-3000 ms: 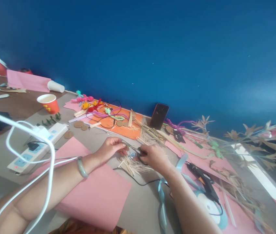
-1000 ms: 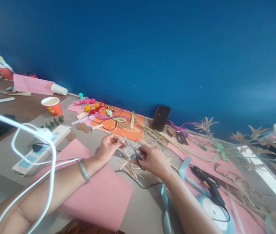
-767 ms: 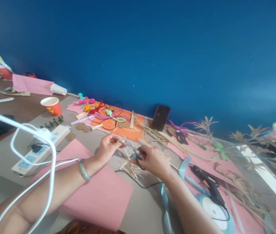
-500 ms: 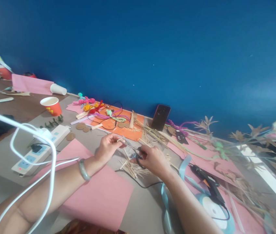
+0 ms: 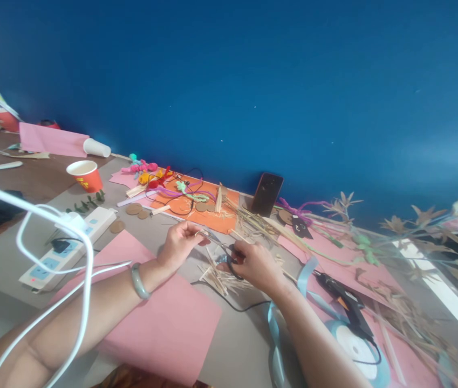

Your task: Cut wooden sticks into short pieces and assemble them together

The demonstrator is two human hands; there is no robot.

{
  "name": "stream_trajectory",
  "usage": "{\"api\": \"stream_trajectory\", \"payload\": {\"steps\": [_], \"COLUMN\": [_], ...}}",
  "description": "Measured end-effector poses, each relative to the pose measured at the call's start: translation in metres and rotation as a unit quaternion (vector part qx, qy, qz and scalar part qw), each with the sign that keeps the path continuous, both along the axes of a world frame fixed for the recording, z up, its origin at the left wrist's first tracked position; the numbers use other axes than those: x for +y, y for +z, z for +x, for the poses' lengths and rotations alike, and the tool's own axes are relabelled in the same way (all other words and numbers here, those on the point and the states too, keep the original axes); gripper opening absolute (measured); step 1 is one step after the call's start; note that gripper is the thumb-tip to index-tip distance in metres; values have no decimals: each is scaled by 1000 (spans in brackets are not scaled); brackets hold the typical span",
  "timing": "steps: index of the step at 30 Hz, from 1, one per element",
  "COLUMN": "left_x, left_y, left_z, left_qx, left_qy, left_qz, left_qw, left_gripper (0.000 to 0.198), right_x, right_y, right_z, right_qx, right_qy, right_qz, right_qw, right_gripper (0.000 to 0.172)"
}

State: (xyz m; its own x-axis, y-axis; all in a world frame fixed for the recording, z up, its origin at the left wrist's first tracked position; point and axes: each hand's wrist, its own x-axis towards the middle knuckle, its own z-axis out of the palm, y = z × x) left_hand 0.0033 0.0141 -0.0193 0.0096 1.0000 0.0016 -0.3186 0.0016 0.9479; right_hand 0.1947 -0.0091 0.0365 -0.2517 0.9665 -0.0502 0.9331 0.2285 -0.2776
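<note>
We judge this a cutting step: our right hand [image 5: 258, 264] is closed around the scissors [image 5: 225, 248], blades toward the small piece [image 5: 202, 233], perhaps straw, which our left hand [image 5: 178, 244] pinches above the scraps [image 5: 217, 283]. The next move should call for holding this piece steady.

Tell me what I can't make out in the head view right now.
In the head view:
Small pale piece in the left hand: too small, partly covered by that hand.
Scissors: handles partly hidden by the right hand.
Red cup: lettering too small to read.
Blue ribbon: cut off by the bottom edge.
</note>
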Motion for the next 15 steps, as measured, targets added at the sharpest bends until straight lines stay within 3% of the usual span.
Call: {"api": "stream_trajectory", "payload": {"steps": [15], "left_x": [0], "left_y": [0], "left_z": [-1], "left_qx": [-3], "left_qy": [-16], "left_qz": [1], "left_qw": [1000], "left_gripper": [21], "right_x": [1], "right_y": [-4], "right_z": [5], "right_qx": [-4], "right_qy": [2], "right_qz": [-1], "right_qw": [1000], "right_gripper": [29]}}
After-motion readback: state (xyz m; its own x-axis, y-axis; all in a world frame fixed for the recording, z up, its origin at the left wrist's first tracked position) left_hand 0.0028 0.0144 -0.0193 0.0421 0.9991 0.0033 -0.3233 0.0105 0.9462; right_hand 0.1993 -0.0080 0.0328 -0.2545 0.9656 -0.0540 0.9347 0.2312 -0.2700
